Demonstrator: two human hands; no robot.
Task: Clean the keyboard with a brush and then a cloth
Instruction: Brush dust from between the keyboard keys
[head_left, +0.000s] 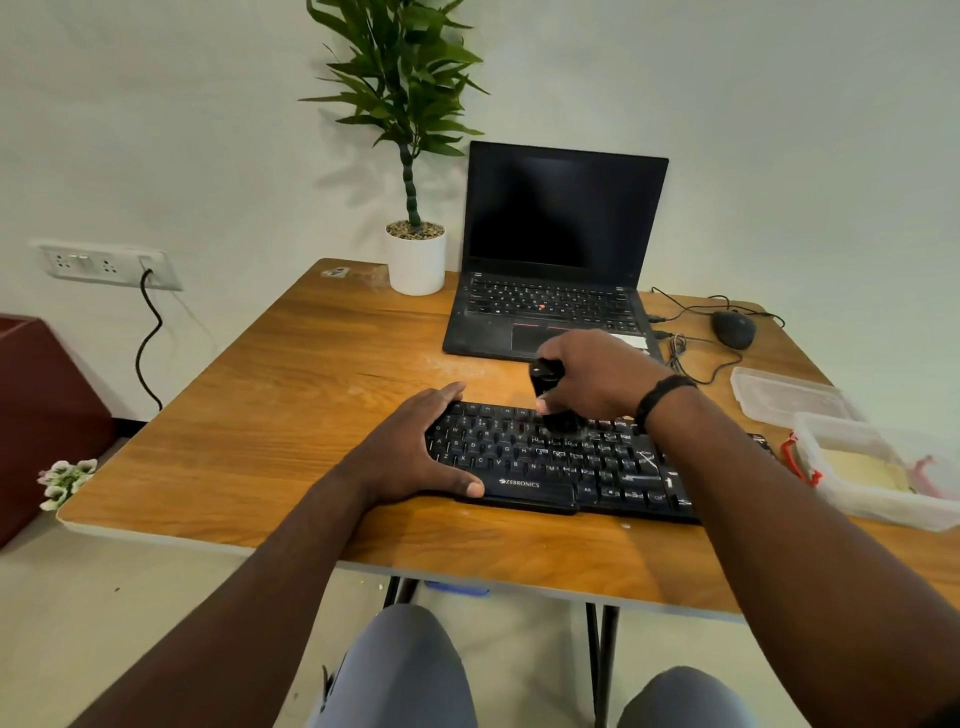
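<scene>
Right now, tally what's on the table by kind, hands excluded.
Keyboard: 1
Brush: 1
Laptop: 1
Mouse: 1
Potted plant: 1
Plastic containers: 2, one shallow, one deeper
Total: 7

Laptop (556, 260) close behind keyboard (561, 462)
</scene>
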